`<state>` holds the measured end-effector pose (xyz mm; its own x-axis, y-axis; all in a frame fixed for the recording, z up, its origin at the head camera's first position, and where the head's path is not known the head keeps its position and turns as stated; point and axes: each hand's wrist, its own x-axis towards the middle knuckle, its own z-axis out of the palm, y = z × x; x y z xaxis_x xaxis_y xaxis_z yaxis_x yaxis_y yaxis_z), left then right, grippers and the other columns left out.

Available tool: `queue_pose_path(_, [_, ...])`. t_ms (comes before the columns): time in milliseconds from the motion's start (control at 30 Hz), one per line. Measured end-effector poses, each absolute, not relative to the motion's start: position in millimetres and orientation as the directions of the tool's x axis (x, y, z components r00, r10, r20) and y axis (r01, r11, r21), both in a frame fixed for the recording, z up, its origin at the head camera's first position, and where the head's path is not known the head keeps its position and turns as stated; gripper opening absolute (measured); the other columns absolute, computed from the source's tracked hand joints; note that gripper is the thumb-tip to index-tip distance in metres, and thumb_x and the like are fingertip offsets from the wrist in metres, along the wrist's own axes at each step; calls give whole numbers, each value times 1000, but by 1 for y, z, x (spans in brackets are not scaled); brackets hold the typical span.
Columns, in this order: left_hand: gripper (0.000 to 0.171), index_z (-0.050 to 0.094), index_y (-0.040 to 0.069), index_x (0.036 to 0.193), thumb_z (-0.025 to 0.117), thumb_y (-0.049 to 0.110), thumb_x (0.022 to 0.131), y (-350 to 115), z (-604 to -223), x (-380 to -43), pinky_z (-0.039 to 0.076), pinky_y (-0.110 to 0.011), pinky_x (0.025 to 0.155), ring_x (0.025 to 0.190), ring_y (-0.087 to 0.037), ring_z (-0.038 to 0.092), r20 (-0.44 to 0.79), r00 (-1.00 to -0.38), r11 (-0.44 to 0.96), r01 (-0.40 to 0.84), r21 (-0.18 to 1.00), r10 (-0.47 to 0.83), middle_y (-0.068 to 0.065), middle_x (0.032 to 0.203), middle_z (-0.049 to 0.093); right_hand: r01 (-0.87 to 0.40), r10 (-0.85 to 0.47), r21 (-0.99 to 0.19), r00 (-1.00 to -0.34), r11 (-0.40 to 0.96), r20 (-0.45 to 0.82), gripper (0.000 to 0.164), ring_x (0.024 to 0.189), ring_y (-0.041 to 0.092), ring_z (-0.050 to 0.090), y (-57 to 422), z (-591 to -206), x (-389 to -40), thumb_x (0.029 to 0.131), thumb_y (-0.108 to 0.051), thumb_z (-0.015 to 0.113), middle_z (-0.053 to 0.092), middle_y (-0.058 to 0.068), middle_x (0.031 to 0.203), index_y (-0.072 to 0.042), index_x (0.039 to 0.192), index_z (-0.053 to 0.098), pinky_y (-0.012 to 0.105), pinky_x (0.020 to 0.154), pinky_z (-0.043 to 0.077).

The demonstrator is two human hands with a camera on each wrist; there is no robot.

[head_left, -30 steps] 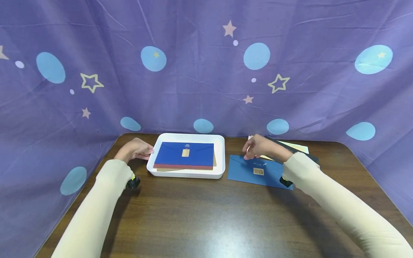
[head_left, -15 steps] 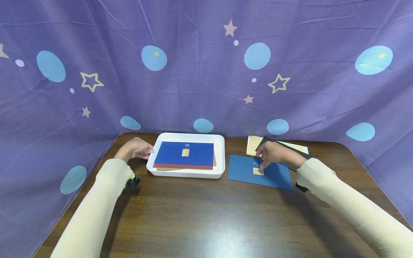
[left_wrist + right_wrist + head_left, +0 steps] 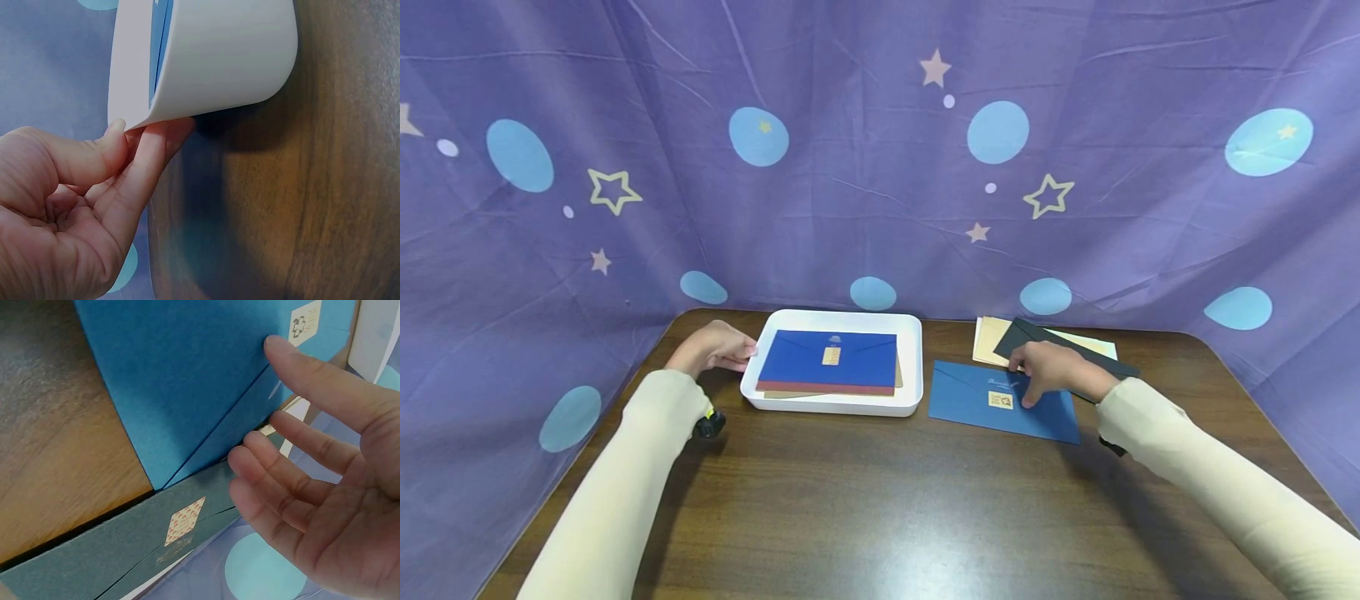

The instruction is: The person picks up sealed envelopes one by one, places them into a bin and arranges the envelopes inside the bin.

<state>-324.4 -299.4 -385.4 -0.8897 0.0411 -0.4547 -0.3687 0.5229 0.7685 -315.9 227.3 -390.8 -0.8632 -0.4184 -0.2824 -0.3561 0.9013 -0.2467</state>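
At the left, my left hand (image 3: 718, 343) pinches the side rim of a white tray (image 3: 850, 318) between thumb and fingers. The left wrist view shows the thumb (image 3: 106, 150) on the inner side of the rim, with fingers beneath. In the tray lies a dark blue envelope (image 3: 801, 357) over other reddish and tan ones. My right hand (image 3: 1051, 367) is over a teal-blue envelope (image 3: 958, 400) on the table. Its thumb (image 3: 312, 375) is extended by the envelope's label; the other fingers are loosely bent near the flap edge. Contact is hard to tell.
Behind the right hand, a dark green envelope (image 3: 1017, 333) lies slanted across cream and pale yellow envelopes (image 3: 988, 337). A purple curtain (image 3: 880, 167) hangs at the back edge of the brown wooden table (image 3: 820, 500).
My right hand has moved right and toward me across the teal-blue envelope, and its fingers have spread. The envelope has hardly moved. The left hand and tray have stayed in place.
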Motion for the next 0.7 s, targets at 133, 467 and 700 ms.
queue_pose_path(133, [46,44,-23,138,54,-5,96,-299,-385,-324,64,-20,73,72,-4,63,-453,-890,526,-366,768,42,1,81,64,-341,-399,-229,-868,912,-295,66,91,24,63,226,-392,-315,65,-16,96,69,14,107,-3,123,67,45,76,59])
queue_pose_path(467, [46,45,-23,137,54,-4,97,-300,-385,-324,65,-21,73,73,-5,63,-452,-891,531,-366,764,36,1,82,65,-320,-369,-195,-871,927,-323,61,88,25,59,226,-394,-317,63,-23,99,68,11,103,-6,112,65,49,77,55])
queue_pose_path(700, [44,46,-23,136,54,-4,98,-300,-384,-324,64,-20,73,74,-4,63,-457,-888,524,-368,768,45,1,81,65,-328,-368,-168,-855,929,-365,58,87,24,58,228,-395,-318,65,-30,98,66,9,102,-5,104,63,50,78,55])
